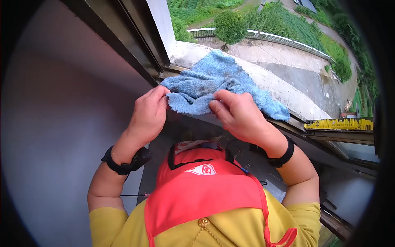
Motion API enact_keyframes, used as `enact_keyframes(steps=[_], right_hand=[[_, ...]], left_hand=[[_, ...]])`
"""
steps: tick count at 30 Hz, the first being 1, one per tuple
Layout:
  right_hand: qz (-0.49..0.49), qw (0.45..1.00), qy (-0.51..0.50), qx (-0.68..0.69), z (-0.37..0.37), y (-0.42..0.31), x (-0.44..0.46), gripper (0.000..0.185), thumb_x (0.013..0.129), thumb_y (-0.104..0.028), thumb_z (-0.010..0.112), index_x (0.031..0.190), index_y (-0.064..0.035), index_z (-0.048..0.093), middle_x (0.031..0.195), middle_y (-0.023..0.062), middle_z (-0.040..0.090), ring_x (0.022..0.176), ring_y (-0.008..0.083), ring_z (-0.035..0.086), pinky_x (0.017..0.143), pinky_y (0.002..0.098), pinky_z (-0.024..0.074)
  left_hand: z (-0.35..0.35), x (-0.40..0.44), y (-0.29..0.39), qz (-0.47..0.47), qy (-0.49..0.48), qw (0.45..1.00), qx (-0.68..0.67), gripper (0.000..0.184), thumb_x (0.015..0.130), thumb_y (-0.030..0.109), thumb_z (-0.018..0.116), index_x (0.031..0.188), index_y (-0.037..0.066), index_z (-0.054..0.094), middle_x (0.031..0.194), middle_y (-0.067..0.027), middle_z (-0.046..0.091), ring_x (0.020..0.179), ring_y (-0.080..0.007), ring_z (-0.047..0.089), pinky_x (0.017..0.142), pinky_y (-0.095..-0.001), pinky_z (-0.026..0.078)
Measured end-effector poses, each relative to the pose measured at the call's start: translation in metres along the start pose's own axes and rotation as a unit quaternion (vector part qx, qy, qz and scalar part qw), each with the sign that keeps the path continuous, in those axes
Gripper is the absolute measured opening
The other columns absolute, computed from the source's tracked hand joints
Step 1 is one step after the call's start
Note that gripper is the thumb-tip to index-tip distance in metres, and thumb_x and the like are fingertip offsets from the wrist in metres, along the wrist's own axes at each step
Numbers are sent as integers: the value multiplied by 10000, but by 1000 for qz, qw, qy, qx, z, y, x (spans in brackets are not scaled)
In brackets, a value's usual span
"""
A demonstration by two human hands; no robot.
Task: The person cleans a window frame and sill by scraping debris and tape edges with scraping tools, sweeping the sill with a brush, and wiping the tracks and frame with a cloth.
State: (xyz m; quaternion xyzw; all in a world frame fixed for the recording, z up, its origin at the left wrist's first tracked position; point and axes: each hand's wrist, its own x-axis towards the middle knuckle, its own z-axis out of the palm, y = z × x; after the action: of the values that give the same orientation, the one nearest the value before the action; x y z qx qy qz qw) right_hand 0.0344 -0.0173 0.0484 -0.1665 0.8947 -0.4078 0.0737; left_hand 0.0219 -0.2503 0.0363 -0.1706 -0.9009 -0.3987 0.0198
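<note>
A blue cloth (218, 78) with dark smudges lies bunched over the window sill and its metal track. My left hand (150, 111) pinches the cloth's near left corner between thumb and fingers. Further right, my right hand (238, 113) grips the near edge of the same cloth, with its fingers curled. A short stretch of cloth hangs between the two hands. The part of the track under the cloth is hidden.
A dark window frame (135, 37) rises at the upper left beside a pale wall (61, 123). At the right is a window sash (341, 135) with a yellow strip (341, 124). Outside, a concrete ledge (284, 88) runs beyond the sill, above a yard far below.
</note>
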Motion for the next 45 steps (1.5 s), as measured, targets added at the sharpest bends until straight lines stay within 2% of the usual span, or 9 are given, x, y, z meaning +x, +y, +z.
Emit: enact_keyframes(steps=[5, 10, 13, 23, 35, 38, 39, 42, 45], right_hand=[[79, 968, 114, 207, -43, -4, 20, 259, 966, -220, 546, 917, 29, 597, 724, 47, 631, 592, 93, 614, 530, 238, 489], [-81, 965, 232, 87, -67, -12, 14, 196, 935, -197, 597, 919, -3, 612, 757, 64, 620, 698, 176, 611, 628, 286, 499], [-112, 966, 175, -151, -55, 7, 2, 171, 864, -211, 636, 832, -43, 631, 748, 131, 555, 788, 344, 530, 713, 422, 448], [-82, 967, -67, -230, -13, 21, -4, 450, 808, -448, 679, 1018, -52, 637, 922, 102, 549, 912, 293, 482, 773, 413, 415], [62, 990, -127, -23, 7, 18, 53, 246, 829, -314, 640, 797, -74, 685, 745, 125, 646, 714, 325, 592, 713, 428, 415], [124, 946, -146, 260, -1, 24, 53, 274, 888, -323, 595, 857, -63, 672, 753, 120, 663, 612, 303, 592, 598, 391, 454], [193, 912, -179, 314, -14, 14, 50, 217, 915, -272, 611, 891, -60, 656, 714, 30, 552, 674, 134, 499, 615, 328, 424], [-136, 972, -171, -91, -17, 32, 24, 183, 886, -261, 637, 881, -80, 665, 799, 51, 559, 811, 211, 498, 717, 350, 424], [-164, 975, -30, -148, -18, 11, 9, 192, 876, -233, 641, 830, -47, 641, 811, 83, 558, 847, 266, 481, 762, 368, 412]], left_hand=[[-21, 31, 41, 117, 171, 978, -5, 81, 881, 5, 572, 960, -2, 588, 887, -150, 588, 794, -303, 609, 728, -357, 498], [-26, 60, 57, 340, 248, 896, 141, 195, 780, -88, 606, 947, 12, 600, 945, -150, 601, 907, -328, 599, 789, -378, 497], [-15, 49, 42, 248, 101, 945, 188, 160, 774, -100, 535, 901, -13, 577, 932, -145, 583, 932, -329, 563, 820, -395, 473], [17, 32, 3, 151, -67, 964, 206, 126, 792, 36, 569, 906, 27, 623, 951, -84, 569, 960, -262, 530, 802, -376, 397], [20, 45, -16, 93, -139, 985, 51, 154, 837, 27, 501, 944, 20, 611, 926, -83, 518, 1001, -267, 440, 879, -357, 359], [3, 62, -4, -6, -274, 961, -39, 152, 940, 129, 472, 923, 43, 596, 871, -29, 487, 944, -221, 400, 887, -345, 340], [3, 58, -2, 15, -262, 962, -71, 138, 921, 135, 506, 901, 47, 610, 852, -53, 496, 937, -244, 413, 878, -358, 345], [-11, 32, 14, 120, -279, 953, 24, 82, 867, 105, 559, 849, 60, 625, 827, -59, 528, 934, -263, 445, 854, -378, 356], [-10, 16, 22, 125, -148, 938, 287, 64, 798, 21, 559, 853, 33, 589, 839, -79, 552, 889, -282, 497, 788, -404, 403]])
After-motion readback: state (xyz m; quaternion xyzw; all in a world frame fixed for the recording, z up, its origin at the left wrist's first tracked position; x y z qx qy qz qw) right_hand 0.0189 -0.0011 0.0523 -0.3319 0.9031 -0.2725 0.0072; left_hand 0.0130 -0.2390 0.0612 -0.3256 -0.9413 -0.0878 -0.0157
